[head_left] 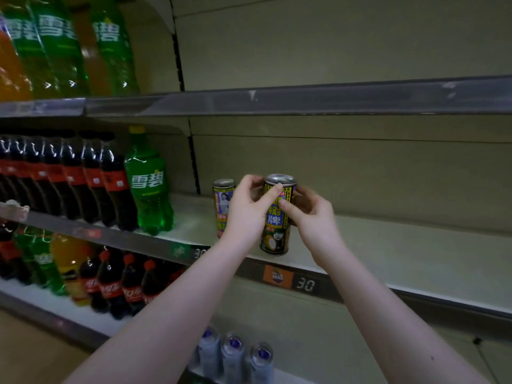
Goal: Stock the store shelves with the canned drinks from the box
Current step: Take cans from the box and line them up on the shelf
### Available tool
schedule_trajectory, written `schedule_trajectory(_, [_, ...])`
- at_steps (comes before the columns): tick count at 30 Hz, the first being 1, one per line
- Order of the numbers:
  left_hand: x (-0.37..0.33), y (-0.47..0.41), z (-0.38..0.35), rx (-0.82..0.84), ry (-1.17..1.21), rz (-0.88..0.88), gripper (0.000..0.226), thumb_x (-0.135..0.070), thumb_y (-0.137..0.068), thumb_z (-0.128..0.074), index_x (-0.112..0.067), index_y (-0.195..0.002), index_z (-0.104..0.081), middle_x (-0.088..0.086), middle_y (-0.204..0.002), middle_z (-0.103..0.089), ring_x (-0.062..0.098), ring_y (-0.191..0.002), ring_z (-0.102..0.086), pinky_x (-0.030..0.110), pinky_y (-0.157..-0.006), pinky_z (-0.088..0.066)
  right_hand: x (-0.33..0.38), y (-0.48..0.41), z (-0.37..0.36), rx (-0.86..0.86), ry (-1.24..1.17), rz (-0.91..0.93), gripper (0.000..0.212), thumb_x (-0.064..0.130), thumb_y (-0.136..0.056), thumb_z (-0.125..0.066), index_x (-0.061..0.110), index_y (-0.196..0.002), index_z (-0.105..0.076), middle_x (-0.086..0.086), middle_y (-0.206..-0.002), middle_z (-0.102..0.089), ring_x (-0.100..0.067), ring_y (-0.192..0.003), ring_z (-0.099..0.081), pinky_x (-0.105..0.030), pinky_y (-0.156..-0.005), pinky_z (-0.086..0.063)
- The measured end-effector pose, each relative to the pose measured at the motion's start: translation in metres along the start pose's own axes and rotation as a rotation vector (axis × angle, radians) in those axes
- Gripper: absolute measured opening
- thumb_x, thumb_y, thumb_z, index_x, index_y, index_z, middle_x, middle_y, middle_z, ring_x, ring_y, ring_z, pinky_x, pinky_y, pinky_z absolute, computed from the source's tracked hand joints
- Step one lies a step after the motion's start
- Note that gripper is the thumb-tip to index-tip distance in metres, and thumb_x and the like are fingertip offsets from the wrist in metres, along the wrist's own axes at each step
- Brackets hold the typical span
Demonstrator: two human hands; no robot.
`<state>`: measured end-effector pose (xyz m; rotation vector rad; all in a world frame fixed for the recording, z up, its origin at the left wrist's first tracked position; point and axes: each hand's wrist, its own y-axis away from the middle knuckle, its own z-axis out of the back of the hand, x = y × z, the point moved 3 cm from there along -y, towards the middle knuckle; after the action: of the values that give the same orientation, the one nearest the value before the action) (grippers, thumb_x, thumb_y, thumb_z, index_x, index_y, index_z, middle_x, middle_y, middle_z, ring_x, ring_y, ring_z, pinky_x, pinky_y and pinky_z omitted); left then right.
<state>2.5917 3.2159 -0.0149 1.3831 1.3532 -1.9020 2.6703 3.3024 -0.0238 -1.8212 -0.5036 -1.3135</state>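
On the middle cream metal shelf (401, 245), near its front edge, the tall black-and-yellow coconut drink can (275, 227) stands upright. Both the left hand (246, 214) and the right hand (314, 217) grip its upper part, fingers curled round it. A second matching can (222, 200) stands just left, partly behind the left hand

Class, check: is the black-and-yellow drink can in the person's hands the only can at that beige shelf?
No, a second yellow-labelled metal can stands on the beige shelf, left of the black-and-yellow drink can.
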Motion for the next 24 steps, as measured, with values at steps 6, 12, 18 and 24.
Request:
schedule_trajectory(6, [0.024, -0.041, 0.036, -0.1, -0.676, -0.069, 0.044, -0.048, -0.083, -0.061, -0.018, -0.116, -0.064, 0.005, -0.126, -0.056, 0.027, -0.122, -0.045, 0.04, -0.103, -0.036, -0.03, -0.035, -0.035, -0.065, 0.064, -0.059, 0.04, -0.003, -0.087, -0.058, 0.002, -0.125, -0.051, -0.01, -0.109, -0.063, -0.013, -0.091, -0.06, -0.015, -0.076, -0.049])
schedule_trajectory(12, [0.047, -0.059, 0.043, -0.116, -0.651, -0.063, 0.041, -0.043, -0.085, -0.061, -0.019, -0.118, -0.063, -0.001, -0.141, -0.046, 0.023, -0.135, -0.032, 0.039, -0.111, -0.026, -0.044, -0.052, -0.051, -0.086, 0.134, -0.07, 0.039, -0.001, -0.087, -0.058, 0.003, -0.125, -0.051, -0.002, -0.102, -0.059, -0.014, -0.095, -0.057, -0.019, -0.078, -0.044])
schedule_trajectory(18, [0.059, -0.068, 0.04, -0.101, -0.678, -0.084, 0.043, -0.041, -0.088, -0.059, -0.014, -0.122, -0.061, -0.001, -0.145, -0.044, 0.019, -0.142, -0.021, 0.03, -0.113, -0.017, -0.056, -0.061, -0.053, -0.109, 0.2, -0.095, 0.036, -0.002, -0.087, -0.059, -0.002, -0.122, -0.052, -0.012, -0.109, -0.061, -0.014, -0.095, -0.055, -0.023, -0.082, -0.043])
schedule_trajectory(24, [0.066, -0.067, 0.041, -0.102, -0.772, -0.135, 0.044, -0.039, -0.09, -0.055, -0.014, -0.127, -0.057, 0.001, -0.145, -0.044, 0.018, -0.142, -0.021, 0.031, -0.113, -0.016, -0.062, -0.059, -0.055, -0.113, 0.175, -0.115, 0.039, -0.004, -0.087, -0.057, -0.004, -0.125, -0.049, -0.01, -0.103, -0.056, -0.014, -0.097, -0.052, -0.017, -0.077, -0.041])
